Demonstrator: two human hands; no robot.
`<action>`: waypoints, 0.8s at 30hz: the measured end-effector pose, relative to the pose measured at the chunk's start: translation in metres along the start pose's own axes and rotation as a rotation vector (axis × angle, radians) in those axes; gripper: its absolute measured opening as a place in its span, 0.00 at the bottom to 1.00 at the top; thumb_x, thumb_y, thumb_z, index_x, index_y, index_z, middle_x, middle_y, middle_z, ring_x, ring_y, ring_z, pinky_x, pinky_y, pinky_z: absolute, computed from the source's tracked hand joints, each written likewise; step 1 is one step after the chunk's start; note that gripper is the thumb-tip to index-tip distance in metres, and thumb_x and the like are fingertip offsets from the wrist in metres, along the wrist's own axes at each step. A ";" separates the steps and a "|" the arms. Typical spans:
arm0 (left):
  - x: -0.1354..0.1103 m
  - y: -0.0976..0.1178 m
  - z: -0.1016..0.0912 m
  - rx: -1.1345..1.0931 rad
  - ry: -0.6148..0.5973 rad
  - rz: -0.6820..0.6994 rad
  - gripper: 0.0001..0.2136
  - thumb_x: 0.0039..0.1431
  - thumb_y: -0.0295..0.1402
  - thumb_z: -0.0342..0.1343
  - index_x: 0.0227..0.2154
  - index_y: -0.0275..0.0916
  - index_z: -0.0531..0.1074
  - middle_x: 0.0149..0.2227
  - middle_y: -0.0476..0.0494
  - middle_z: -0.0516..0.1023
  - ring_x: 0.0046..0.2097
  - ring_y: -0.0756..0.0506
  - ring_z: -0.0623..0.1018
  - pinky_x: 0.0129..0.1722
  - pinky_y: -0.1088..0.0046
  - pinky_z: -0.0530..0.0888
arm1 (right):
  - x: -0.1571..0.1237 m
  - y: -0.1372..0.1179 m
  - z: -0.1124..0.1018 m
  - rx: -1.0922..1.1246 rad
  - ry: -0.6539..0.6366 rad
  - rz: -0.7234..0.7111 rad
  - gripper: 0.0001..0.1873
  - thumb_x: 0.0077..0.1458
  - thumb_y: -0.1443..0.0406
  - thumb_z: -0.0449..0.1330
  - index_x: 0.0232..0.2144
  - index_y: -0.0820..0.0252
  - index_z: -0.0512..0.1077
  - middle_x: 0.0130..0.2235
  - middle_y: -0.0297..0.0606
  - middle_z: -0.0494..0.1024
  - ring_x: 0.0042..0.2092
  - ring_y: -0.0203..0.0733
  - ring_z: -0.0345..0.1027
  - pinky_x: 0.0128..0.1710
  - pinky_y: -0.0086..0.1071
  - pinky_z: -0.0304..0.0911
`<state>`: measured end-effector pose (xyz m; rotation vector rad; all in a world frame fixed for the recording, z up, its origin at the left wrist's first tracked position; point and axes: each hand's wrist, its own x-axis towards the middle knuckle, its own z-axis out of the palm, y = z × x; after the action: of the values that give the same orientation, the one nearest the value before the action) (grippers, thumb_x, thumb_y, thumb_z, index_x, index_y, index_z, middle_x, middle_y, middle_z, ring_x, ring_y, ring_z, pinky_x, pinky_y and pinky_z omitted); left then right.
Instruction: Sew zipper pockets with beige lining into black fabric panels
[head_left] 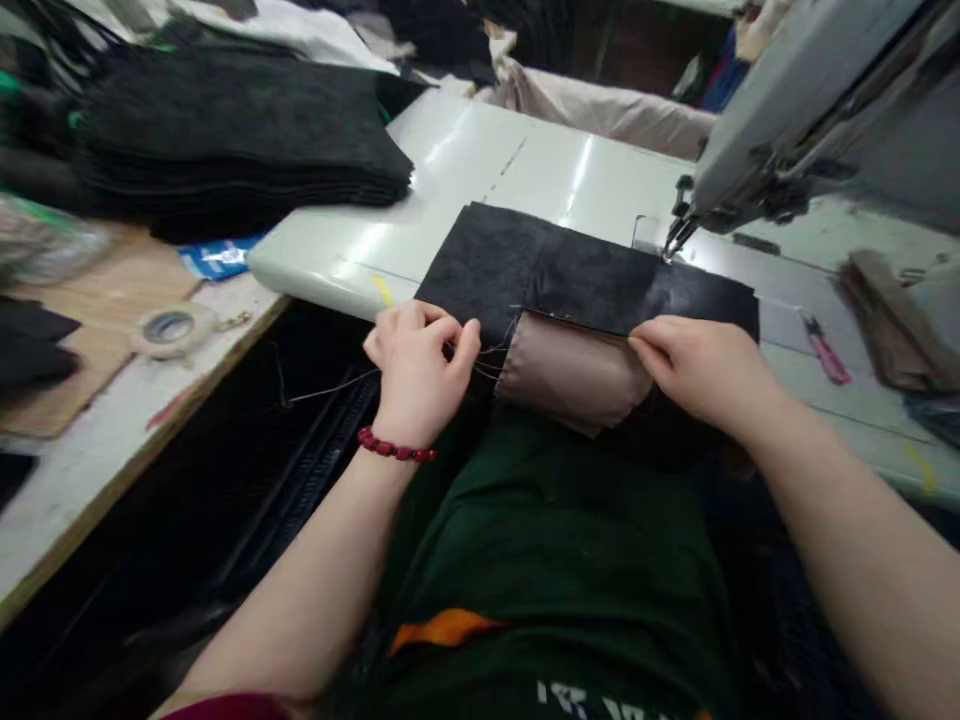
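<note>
A black fabric piece [555, 265] lies on the white sewing table [525, 170], with a mauve lining flap [574, 375] hanging over the near edge. My left hand [418, 370], with a red bead bracelet, is closed in a pinch on loose threads at the fabric's left edge. My right hand [701, 368] is closed on the right side of the lining, where it meets the black fabric. The sewing machine head [795, 110] stands at the right, its needle [673, 240] just above the fabric's far right corner.
A stack of black fabric pieces [225, 150] sits at the left. A tape roll [171, 328] and a blue packet [217, 257] lie on the wooden side bench. Pink snips [827, 357] and brown fabric [892, 320] lie at the right. A beige bin [600, 105] stands behind the table.
</note>
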<state>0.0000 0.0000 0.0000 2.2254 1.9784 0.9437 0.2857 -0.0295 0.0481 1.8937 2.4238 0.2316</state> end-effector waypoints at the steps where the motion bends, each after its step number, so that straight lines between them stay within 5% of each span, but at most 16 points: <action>1: 0.005 0.002 0.000 -0.024 -0.001 0.000 0.13 0.64 0.39 0.56 0.25 0.39 0.70 0.42 0.44 0.74 0.51 0.35 0.68 0.53 0.52 0.64 | 0.000 0.000 -0.001 0.006 0.000 0.002 0.12 0.65 0.62 0.51 0.36 0.56 0.74 0.37 0.35 0.79 0.36 0.44 0.72 0.28 0.34 0.46; 4: 0.022 0.009 0.004 -0.107 -0.072 0.017 0.06 0.60 0.35 0.60 0.38 0.41 0.74 0.46 0.42 0.72 0.53 0.36 0.68 0.54 0.54 0.65 | -0.001 0.000 -0.003 0.020 -0.001 0.006 0.12 0.64 0.62 0.51 0.36 0.56 0.75 0.38 0.35 0.79 0.36 0.43 0.72 0.28 0.34 0.46; 7: 0.039 0.014 0.013 -0.205 -0.257 0.066 0.14 0.60 0.34 0.60 0.50 0.46 0.75 0.47 0.43 0.71 0.54 0.37 0.68 0.55 0.55 0.65 | -0.001 0.000 -0.004 0.033 -0.006 0.005 0.13 0.65 0.62 0.51 0.37 0.57 0.75 0.38 0.36 0.80 0.37 0.44 0.72 0.29 0.34 0.47; 11: 0.055 0.021 0.023 -0.200 -0.355 0.071 0.07 0.58 0.34 0.62 0.40 0.46 0.79 0.44 0.44 0.73 0.53 0.36 0.68 0.54 0.52 0.63 | 0.000 0.000 -0.002 0.031 0.002 0.010 0.13 0.65 0.62 0.51 0.38 0.56 0.76 0.40 0.36 0.80 0.38 0.44 0.73 0.29 0.34 0.48; 15: 0.058 0.022 0.026 -0.205 -0.302 0.046 0.03 0.59 0.33 0.62 0.31 0.41 0.78 0.39 0.45 0.74 0.50 0.37 0.70 0.53 0.53 0.63 | 0.000 0.000 -0.001 0.027 0.004 0.016 0.14 0.65 0.62 0.51 0.38 0.56 0.76 0.40 0.36 0.80 0.38 0.43 0.73 0.29 0.35 0.48; 21: 0.053 0.009 0.017 -0.164 -0.163 -0.010 0.04 0.59 0.31 0.61 0.29 0.38 0.75 0.40 0.43 0.74 0.50 0.37 0.70 0.54 0.53 0.63 | -0.001 0.001 -0.001 0.027 0.018 0.006 0.14 0.65 0.62 0.50 0.39 0.56 0.76 0.40 0.36 0.81 0.38 0.44 0.73 0.30 0.35 0.50; 24: 0.049 0.005 0.012 -0.227 -0.193 -0.011 0.03 0.60 0.31 0.59 0.32 0.39 0.77 0.40 0.44 0.75 0.50 0.38 0.71 0.52 0.57 0.66 | 0.000 0.001 -0.001 0.026 0.025 0.005 0.14 0.65 0.62 0.50 0.39 0.56 0.76 0.40 0.36 0.80 0.38 0.44 0.73 0.30 0.35 0.51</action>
<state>0.0106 0.0484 0.0128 2.0923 1.7077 0.8659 0.2870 -0.0296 0.0492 1.9184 2.4499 0.2267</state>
